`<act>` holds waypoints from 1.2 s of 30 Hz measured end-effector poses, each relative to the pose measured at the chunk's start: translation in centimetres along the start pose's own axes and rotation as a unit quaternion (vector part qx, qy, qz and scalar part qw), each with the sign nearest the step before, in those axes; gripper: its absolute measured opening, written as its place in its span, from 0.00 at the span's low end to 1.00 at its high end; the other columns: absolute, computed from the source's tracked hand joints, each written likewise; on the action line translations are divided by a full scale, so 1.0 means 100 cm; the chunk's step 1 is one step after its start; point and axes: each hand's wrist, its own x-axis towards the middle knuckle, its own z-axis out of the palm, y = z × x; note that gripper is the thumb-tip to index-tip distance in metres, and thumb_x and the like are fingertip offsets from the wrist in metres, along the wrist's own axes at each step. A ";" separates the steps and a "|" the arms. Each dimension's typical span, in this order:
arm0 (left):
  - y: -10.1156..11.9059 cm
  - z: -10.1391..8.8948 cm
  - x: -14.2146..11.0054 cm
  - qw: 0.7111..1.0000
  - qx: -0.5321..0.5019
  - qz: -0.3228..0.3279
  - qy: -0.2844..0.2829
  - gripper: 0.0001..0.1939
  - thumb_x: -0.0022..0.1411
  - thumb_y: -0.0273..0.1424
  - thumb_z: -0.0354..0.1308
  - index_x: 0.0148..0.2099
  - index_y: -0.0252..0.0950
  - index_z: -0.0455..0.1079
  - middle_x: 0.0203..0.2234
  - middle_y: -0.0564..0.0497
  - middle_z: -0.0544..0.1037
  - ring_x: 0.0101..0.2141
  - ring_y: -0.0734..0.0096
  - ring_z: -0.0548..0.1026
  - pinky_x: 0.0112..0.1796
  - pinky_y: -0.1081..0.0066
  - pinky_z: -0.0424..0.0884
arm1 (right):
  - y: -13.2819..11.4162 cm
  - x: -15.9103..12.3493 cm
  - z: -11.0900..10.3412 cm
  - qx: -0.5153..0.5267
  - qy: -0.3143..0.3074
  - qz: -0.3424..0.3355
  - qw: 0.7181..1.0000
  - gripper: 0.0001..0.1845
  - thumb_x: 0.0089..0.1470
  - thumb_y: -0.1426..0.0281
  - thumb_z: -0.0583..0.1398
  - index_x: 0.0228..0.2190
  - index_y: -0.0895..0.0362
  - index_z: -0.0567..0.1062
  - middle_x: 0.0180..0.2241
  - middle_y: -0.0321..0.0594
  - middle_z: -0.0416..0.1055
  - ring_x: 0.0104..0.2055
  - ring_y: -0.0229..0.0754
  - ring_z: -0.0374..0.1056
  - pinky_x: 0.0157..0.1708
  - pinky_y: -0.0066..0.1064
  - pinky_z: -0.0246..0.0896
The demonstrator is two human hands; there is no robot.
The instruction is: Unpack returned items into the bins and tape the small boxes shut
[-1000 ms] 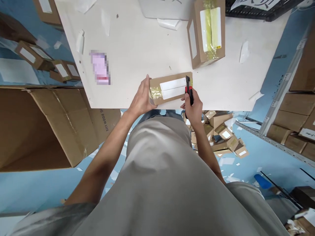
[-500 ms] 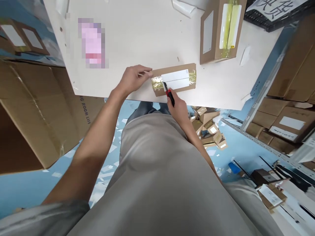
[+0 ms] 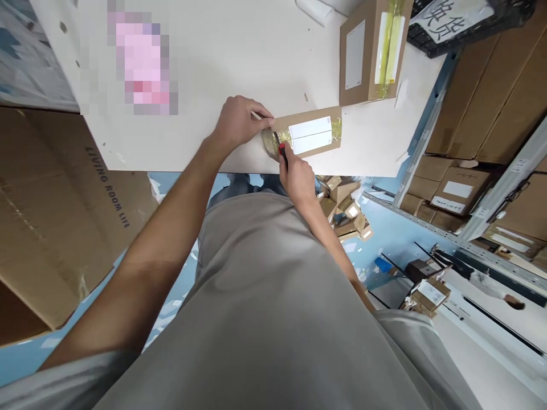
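A small flat cardboard box (image 3: pixel 310 134) with a white label and yellowish clear tape at both ends lies near the table's front edge. My left hand (image 3: pixel 241 121) has its thumb and fingers closed on the far corner of the box's left end. In my right hand (image 3: pixel 298 177) is a red-and-black utility knife (image 3: pixel 282 150). Its blade tip rests at the taped left end of the box, close to my left fingertips. The flap at that end looks slightly bent; whether the tape there is cut through, I cannot tell.
On the white table (image 3: pixel 239 62) stand a taller taped carton (image 3: pixel 363 62) and a black crate (image 3: pixel 427 42) with a paper sign. A blurred pink item (image 3: pixel 141 62) lies at the left. A big carton (image 3: pixel 64 216) flanks the table; small boxes (image 3: pixel 344 210) are heaped on the floor.
The knife has moved left, from the label's edge to the box's taped left end. My left hand keeps its grip at the corner. The whole view has shifted a little.
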 end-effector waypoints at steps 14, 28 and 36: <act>0.006 -0.001 0.009 0.999 0.004 -0.013 -0.037 0.18 0.70 0.49 0.73 0.48 0.39 0.87 0.45 0.55 0.90 0.43 0.67 0.82 0.56 0.61 0.75 | -0.029 -0.009 -0.016 -0.018 -0.031 0.060 0.998 0.38 0.80 0.62 0.40 0.81 0.65 0.53 0.61 0.63 0.81 0.60 0.66 0.80 0.63 0.56 0.73; -0.003 0.009 0.008 1.000 -0.018 0.015 -0.007 0.24 0.64 0.59 0.72 0.41 0.43 0.87 0.44 0.49 0.90 0.47 0.50 0.86 0.58 0.48 0.78 | -0.041 -0.005 -0.024 -0.021 -0.045 0.083 0.995 0.35 0.81 0.60 0.42 0.77 0.64 0.60 0.58 0.65 0.82 0.59 0.68 0.80 0.59 0.57 0.75; -0.021 0.022 0.010 0.999 -0.045 0.013 -0.004 0.21 0.65 0.56 0.69 0.48 0.47 0.86 0.48 0.47 0.88 0.55 0.44 0.84 0.59 0.51 0.78 | -0.035 -0.028 -0.014 -0.033 -0.075 0.104 0.991 0.30 0.80 0.69 0.45 0.76 0.60 0.63 0.55 0.63 0.84 0.58 0.61 0.82 0.57 0.49 0.77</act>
